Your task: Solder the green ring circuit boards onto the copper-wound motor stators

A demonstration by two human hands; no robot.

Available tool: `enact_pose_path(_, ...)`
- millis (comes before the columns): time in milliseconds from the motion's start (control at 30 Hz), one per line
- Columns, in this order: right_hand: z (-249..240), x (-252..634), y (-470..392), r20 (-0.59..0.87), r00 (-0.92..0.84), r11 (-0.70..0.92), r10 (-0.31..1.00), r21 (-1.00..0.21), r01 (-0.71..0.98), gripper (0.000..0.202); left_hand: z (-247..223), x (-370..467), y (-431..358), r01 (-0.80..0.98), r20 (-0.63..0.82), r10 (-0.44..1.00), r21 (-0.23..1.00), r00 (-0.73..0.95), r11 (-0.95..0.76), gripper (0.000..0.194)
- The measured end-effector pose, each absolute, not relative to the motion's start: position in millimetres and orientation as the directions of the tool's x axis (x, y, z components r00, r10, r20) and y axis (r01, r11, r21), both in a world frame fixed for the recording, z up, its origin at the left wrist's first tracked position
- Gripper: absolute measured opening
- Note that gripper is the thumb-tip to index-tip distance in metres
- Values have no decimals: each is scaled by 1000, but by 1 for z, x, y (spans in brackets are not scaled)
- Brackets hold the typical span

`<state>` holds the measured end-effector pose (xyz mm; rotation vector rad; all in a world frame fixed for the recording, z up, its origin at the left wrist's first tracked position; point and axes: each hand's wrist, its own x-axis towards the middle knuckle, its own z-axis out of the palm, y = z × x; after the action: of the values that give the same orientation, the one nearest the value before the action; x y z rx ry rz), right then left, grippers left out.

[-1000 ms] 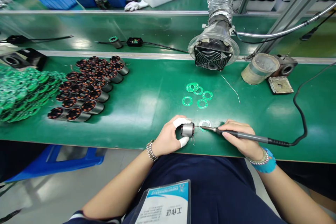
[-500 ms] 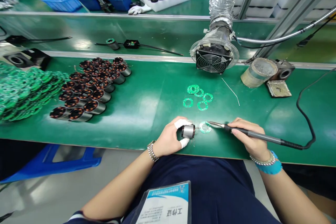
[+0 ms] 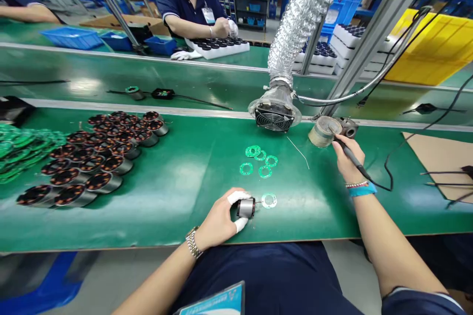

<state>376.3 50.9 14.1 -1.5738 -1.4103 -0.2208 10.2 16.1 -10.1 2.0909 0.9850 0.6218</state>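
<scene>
Between thumb and fingers, white coverings on the tips, my left hand (image 3: 223, 216) grips a small silver motor stator (image 3: 246, 208) lying on its side. A thin wire runs from the stator to a green ring board (image 3: 269, 201) just right of it. My right hand (image 3: 350, 158) is closed around a black soldering iron (image 3: 353, 157), whose tip is at the mouth of a round, stained container (image 3: 320, 134). Several loose green ring boards (image 3: 265, 171) lie beyond the stator.
Rows of stators (image 3: 105, 182) stand on the left, beside a pile of green boards (image 3: 22, 150). A fan with a foil duct (image 3: 274, 117) hangs at the back. A bent solder wire (image 3: 298, 151) lies near it. Across the bench sits a person (image 3: 192, 15) by a white tray (image 3: 221, 50).
My right hand has carried the soldering iron away from the ring board, up and right to the round container. My left hand still grips the stator. The view has tilted up and turned right.
</scene>
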Motion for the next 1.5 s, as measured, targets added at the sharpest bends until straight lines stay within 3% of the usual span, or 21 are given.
enact_pose_path(133, 13, 329, 16, 543, 335, 200, 770, -703, 682, 26, -10, 9, 18, 413, 118, 815, 816, 567, -405, 42)
enact_pose_path(233, 12, 287, -14, 440, -32, 356, 897, -678, 643, 17, -10, 10, 20, 373, 89, 831, 863, 549, -339, 45)
enact_pose_path(300, 10, 268, -25, 414, -273, 492, 869, -655, 574, 21, -9, 13, 21, 336, 76, 828, 890, 556, -307, 44)
enact_pose_path(367, 8, 257, -28, 435, -350, 558, 829, -623, 547, 25, -10, 17, 22, 301, 81, 812, 904, 579, -305, 46)
enact_pose_path(467, 7, 248, -24, 490, -270, 544, 829, -592, 595, 21, -12, 21, 21, 348, 87, 771, 857, 631, -381, 51)
enact_pose_path(600, 7, 235, -16, 475, -130, 443, 870, -639, 629, 18, -12, 8, 24, 485, 85, 750, 713, 657, -506, 57)
enact_pose_path(733, 9, 223, -14, 446, -37, 372, 894, -695, 615, 21, 1, -12, 31, 407, 1, 644, 775, 765, -484, 88)
enact_pose_path(833, 11, 220, -16, 424, -28, 351, 905, -708, 613, 20, 8, -11, 32, 417, 13, 716, 805, 698, -421, 74)
enact_pose_path(933, 14, 217, -22, 347, -2, 291, 938, -785, 547, 22, 4, 2, 26, 481, 46, 761, 749, 647, -455, 61)
enact_pose_path(1033, 19, 212, -29, 164, -22, 162, 986, -927, 338, 29, -3, 11, 20, 525, 54, 794, 723, 605, -450, 54)
enact_pose_path(1133, 23, 210, -32, 49, -161, 73, 986, -987, 146, 37, -6, 13, 15, 537, 47, 822, 736, 568, -413, 51)
enact_pose_path(1267, 20, 211, -26, 83, -255, 117, 963, -986, 121, 39, -7, 13, 12, 536, 74, 843, 742, 533, -404, 53)
enact_pose_path(1400, 13, 207, -18, 127, -185, 121, 974, -992, -43, 34, -10, 14, 10, 547, 97, 864, 738, 494, -396, 48)
enact_pose_path(1500, 12, 199, -14, 105, -81, 113, 991, -988, 107, 33, -11, 15, 9, 537, 96, 867, 749, 490, -387, 48)
